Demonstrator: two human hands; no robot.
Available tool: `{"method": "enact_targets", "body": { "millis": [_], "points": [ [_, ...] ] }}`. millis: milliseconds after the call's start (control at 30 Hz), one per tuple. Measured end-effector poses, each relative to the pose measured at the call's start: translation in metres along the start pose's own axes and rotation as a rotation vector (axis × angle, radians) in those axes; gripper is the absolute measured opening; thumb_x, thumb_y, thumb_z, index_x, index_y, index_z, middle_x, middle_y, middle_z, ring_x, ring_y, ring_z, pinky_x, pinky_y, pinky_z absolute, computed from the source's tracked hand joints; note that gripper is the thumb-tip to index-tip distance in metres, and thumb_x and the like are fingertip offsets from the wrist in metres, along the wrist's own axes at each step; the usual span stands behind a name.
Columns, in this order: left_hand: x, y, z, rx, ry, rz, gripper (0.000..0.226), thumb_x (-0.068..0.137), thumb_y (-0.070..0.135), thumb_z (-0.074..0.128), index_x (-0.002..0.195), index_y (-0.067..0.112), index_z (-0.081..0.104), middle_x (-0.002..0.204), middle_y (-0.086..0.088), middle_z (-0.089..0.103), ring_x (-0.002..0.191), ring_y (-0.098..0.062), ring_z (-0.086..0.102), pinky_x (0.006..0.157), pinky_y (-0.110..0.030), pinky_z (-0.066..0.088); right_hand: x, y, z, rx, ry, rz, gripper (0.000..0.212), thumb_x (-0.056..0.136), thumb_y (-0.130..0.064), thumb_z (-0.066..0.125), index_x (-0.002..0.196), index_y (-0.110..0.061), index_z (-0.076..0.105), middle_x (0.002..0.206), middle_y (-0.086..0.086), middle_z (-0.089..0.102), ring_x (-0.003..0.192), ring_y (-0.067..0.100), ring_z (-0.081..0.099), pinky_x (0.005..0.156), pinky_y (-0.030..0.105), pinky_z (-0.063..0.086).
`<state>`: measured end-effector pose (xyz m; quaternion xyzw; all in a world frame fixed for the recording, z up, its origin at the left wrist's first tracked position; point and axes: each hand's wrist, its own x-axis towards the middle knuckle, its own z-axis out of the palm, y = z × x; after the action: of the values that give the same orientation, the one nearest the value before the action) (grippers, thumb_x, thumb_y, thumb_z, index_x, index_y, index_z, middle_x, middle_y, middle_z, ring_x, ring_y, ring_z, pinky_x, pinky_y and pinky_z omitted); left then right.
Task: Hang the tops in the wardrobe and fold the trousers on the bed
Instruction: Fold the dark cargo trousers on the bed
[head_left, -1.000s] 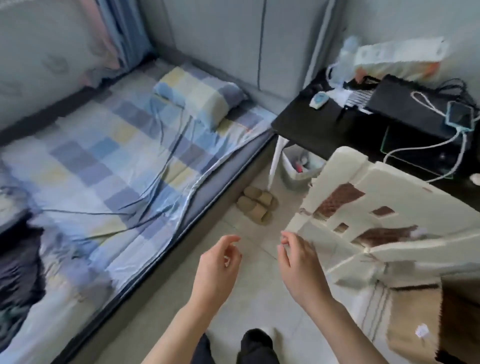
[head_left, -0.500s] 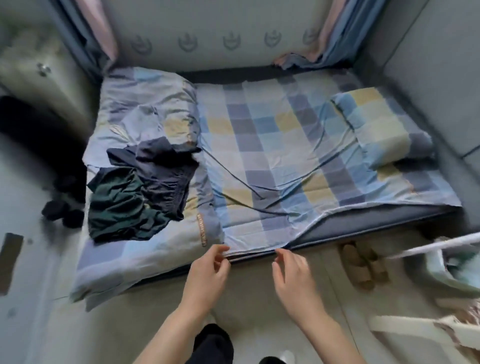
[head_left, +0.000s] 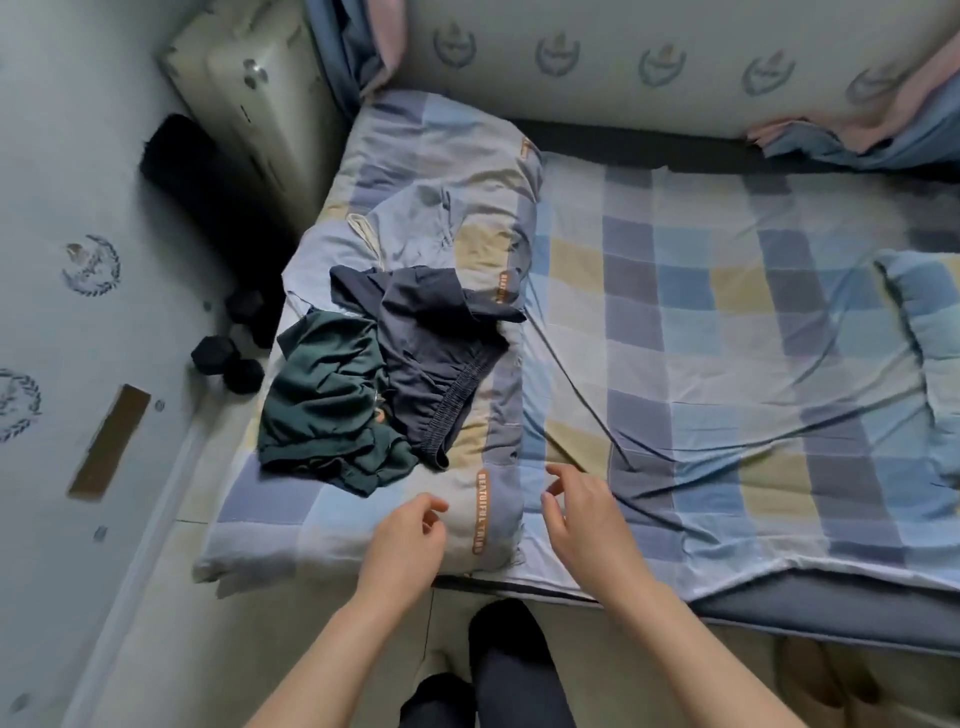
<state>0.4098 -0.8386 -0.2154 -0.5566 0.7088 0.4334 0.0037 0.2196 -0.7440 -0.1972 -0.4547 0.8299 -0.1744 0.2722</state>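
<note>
Two crumpled garments lie on the folded checked quilt at the left end of the bed: a dark green garment and a navy garment with an elastic waistband partly over it. My left hand hovers above the quilt's near edge, fingers loosely curled, holding nothing. My right hand hovers beside it over the sheet, also loosely curled and holding nothing. Both hands are a short way in front of the garments, not touching them.
A checked pillow lies at the bed's right end. Black dumbbells and a pale cabinet stand on the floor left of the bed. Slippers sit at lower right. My legs are at the bed's near edge.
The view swung left from the desk and chair to the bed, then closer to the clothes. Both hands moved forward over the quilt's near edge, still holding nothing.
</note>
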Motion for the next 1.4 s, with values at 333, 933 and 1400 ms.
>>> {"method": "enact_targets", "body": {
  "millis": [333,933,1400],
  "points": [
    [0.140,-0.025,0.053,0.363,-0.138,-0.064,0.033,0.095,0.017,0.043,0.126,0.020,0.054,0.129,0.004,0.047,0.125,-0.018,0.038,0.096,-0.034,0.041,0.201,0.039,0.053,-0.233,-0.270,-0.151,0.029,0.099,-0.024,0.041,0.123,-0.011,0.050,0.121,0.008,0.055,0.113,0.029,0.045,0.094,0.036,0.037],
    [0.304,-0.139,0.161,0.694,-0.173,-0.169,0.076,0.097,0.035,0.051,0.155,0.019,0.004,0.161,-0.019,-0.005,0.149,-0.034,0.005,0.113,-0.042,0.025,0.393,0.073,0.226,-0.754,-0.480,-0.355,0.092,0.081,0.009,0.040,0.153,-0.029,-0.003,0.160,-0.003,-0.010,0.145,0.042,-0.003,0.109,0.045,0.034],
    [0.280,-0.112,0.116,0.151,-0.197,-0.047,0.040,0.073,0.002,0.046,0.099,0.027,0.030,0.077,-0.001,0.047,0.076,-0.032,0.049,0.064,-0.039,0.040,0.373,0.107,0.227,-0.757,-0.522,-0.330,0.033,0.092,-0.007,0.043,0.123,-0.018,0.048,0.124,0.005,0.050,0.131,0.026,0.038,0.111,0.060,0.014]
  ]
}}
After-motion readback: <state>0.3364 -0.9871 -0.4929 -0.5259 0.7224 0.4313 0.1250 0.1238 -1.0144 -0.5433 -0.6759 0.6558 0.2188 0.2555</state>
